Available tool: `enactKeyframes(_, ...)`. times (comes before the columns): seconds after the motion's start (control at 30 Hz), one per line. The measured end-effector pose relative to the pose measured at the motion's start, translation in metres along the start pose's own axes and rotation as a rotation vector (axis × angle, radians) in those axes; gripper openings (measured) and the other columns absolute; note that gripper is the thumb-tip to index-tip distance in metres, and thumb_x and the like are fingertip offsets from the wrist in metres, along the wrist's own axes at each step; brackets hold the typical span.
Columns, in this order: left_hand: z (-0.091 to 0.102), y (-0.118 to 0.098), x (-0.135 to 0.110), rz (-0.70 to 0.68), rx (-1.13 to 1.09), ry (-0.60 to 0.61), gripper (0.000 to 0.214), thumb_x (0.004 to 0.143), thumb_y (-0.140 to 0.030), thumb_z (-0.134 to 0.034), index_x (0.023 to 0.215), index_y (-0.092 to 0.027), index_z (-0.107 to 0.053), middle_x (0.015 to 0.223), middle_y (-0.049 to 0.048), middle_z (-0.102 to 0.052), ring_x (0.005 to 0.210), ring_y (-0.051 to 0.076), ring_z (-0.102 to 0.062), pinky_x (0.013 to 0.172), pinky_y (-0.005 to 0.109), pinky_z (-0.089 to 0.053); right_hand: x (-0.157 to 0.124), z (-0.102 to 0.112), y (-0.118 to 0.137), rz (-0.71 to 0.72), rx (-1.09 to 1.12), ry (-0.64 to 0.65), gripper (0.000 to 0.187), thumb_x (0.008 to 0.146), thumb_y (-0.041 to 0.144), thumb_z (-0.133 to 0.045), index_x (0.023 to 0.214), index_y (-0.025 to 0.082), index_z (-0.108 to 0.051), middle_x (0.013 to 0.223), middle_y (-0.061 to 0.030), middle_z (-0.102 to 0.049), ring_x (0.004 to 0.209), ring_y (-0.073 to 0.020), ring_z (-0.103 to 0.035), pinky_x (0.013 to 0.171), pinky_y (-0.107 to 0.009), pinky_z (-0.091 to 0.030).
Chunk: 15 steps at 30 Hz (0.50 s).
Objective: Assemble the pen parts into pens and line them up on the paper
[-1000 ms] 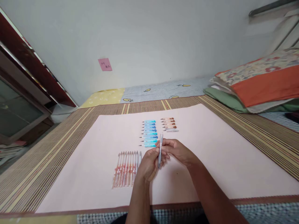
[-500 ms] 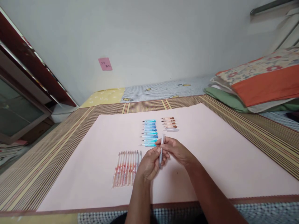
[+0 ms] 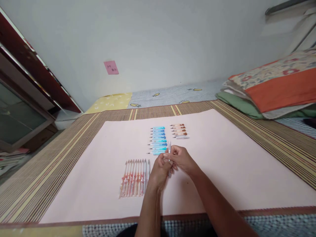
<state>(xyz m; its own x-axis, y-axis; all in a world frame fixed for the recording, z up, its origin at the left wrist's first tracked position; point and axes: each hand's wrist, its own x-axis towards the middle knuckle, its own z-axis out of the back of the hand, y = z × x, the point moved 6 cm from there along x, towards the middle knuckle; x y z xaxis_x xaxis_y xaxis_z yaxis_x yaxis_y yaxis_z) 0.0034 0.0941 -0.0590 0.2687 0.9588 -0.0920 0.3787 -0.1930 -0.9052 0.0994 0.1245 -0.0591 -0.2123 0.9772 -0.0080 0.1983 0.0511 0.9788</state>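
Left grip (image 3: 158,170) and right grip (image 3: 182,159) closed around pale pen (image 3: 169,146), just beside blue pens (image 3: 159,141).

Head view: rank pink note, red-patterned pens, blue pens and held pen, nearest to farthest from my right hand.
From your right hand:
1. Held pen, in its grasp.
2. Blue pens, just beyond, left.
3. Red-patterned pens, farther left, nearer you.
4. Pink note, up on the wall, far left.

The left hand (image 3: 158,171) and right hand (image 3: 182,159) hold a pen (image 3: 169,146), its near end unclear, over pale paper (image 3: 222,161); blue pens (image 3: 160,141) and brown pens (image 3: 179,131) lie far, pink pens (image 3: 132,179) left.
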Motion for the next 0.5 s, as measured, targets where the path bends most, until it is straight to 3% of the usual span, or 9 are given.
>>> enactKeyframes(0.27, -0.001, -0.007, -0.002, -0.052, 0.065, -0.001, 0.055, 0.076, -0.035, -0.077, 0.117, -0.015, -0.048, 0.075, 0.007, -0.074, 0.061, 0.015, -0.062, 0.057, 0.025, -0.039, -0.009, 0.0, 0.015, -0.021, 0.09, 0.236, 0.034, 0.085, 0.05, -0.069, 0.093, 0.017, -0.064, 0.048, 0.0103, -0.041, 0.045, -0.014, -0.056, 0.05, -0.029, -0.049)
enactKeyframes(0.37, 0.002, -0.005, -0.001, -0.054, 0.089, -0.018, 0.054, 0.077, -0.035, -0.076, 0.118, -0.015, -0.047, 0.07, 0.0044, -0.072, 0.055, 0.013, -0.057, 0.053, 0.023, -0.035, -0.009, 0.0, 0.013, -0.007, 0.089, 0.232, 0.032, 0.083, 0.048, -0.072, 0.08, 0.018, -0.061, 0.047, 0.0106, -0.04, 0.043, -0.0128, -0.054, 0.051, -0.029, -0.049)
enactKeyframes(0.5, 0.003, -0.003, -0.001, -0.038, 0.085, -0.027, 0.055, 0.075, -0.038, -0.078, 0.116, -0.016, -0.05, 0.063, 0.0001, -0.068, 0.052, 0.012, -0.055, 0.054, 0.023, -0.036, -0.005, -0.002, 0.006, -0.011, 0.078, 0.194, 0.037, 0.08, 0.046, -0.075, 0.069, 0.019, -0.052, 0.047, 0.0073, -0.05, 0.04, -0.0124, -0.053, 0.044, -0.025, -0.041)
